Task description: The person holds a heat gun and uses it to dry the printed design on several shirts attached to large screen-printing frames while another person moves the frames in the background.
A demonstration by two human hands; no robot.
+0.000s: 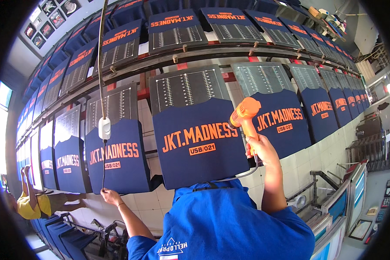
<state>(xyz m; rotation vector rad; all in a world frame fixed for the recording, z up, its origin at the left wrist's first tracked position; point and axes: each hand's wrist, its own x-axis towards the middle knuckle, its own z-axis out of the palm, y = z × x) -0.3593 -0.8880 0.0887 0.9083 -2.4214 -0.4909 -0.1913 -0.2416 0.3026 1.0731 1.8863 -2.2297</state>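
My right hand (261, 151) grips the handle of an orange heat gun (245, 113), whose nozzle points at a navy shirt (195, 162) with orange lettering. That shirt is stretched over a grey printing board (188, 89) straight in front of me. My left hand (111, 196) is lower left, pinching a thin black cable (103, 169). The cable hangs from a white switch box (104, 128) in front of the neighbouring navy shirt (123, 171). A grey cord (242, 174) runs from the heat gun toward my body.
Long curved rows of several more boards with the same navy shirts run left, right and behind. A person in a yellow top (30, 207) bends at the far left. Stacked framed screens (342, 203) stand at the lower right over white floor tiles (307, 158).
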